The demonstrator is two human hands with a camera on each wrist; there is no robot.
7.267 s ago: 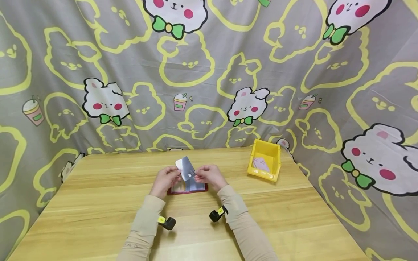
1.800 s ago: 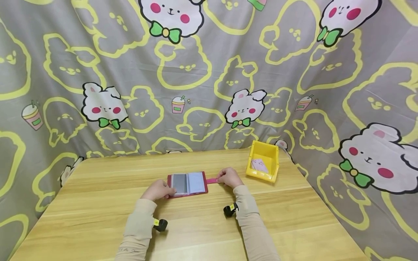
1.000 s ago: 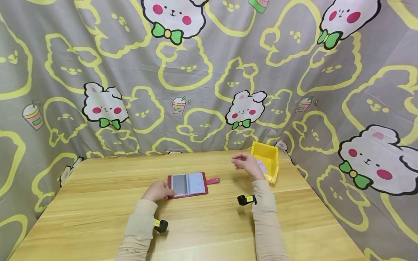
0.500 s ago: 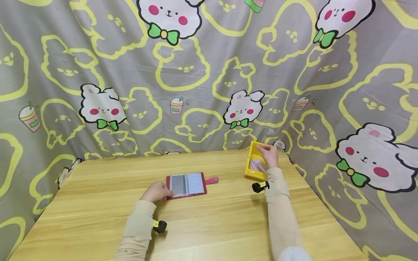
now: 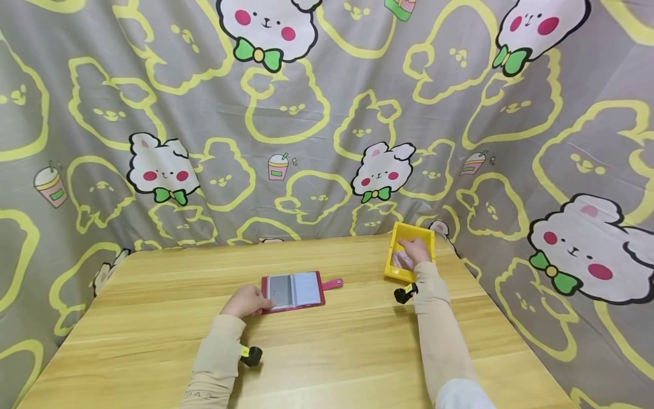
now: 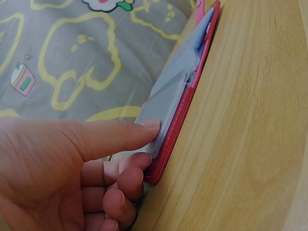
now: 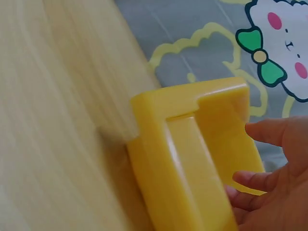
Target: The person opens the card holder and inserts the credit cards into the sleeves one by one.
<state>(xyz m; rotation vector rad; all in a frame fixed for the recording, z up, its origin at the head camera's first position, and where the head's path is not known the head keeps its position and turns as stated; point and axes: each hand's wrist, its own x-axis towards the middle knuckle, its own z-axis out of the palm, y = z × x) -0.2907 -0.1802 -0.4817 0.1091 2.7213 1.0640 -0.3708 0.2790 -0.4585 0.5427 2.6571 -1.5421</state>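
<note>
A red card holder (image 5: pixel 321 288) lies open on the table, its clear sleeves showing and its pink snap strap (image 5: pixel 334 283) pointing right. My left hand (image 5: pixel 246 301) pinches its near left corner. In the left wrist view the thumb (image 6: pixel 139 134) lies on the grey card sleeve (image 6: pixel 159 113) and the curled fingers sit at the red edge. My right hand (image 5: pixel 416 250) reaches into a yellow bin (image 5: pixel 390 258), over pale pink cards (image 5: pixel 402 260). Thumb and fingers are apart in the right wrist view, holding nothing, and the bin wall (image 7: pixel 190 168) hides the cards there.
The wooden table (image 5: pixel 306 363) runs back to a patterned grey curtain (image 5: pixel 306 193). At its back right stands the yellow bin, near the curtain's side wall (image 5: pixel 511 227). A small black camera is strapped to each wrist.
A silvery card held up earlier is out of the hands. My right hand has let go of the strap, moved right and lowered into the bin. My left hand has stayed on the holder.
</note>
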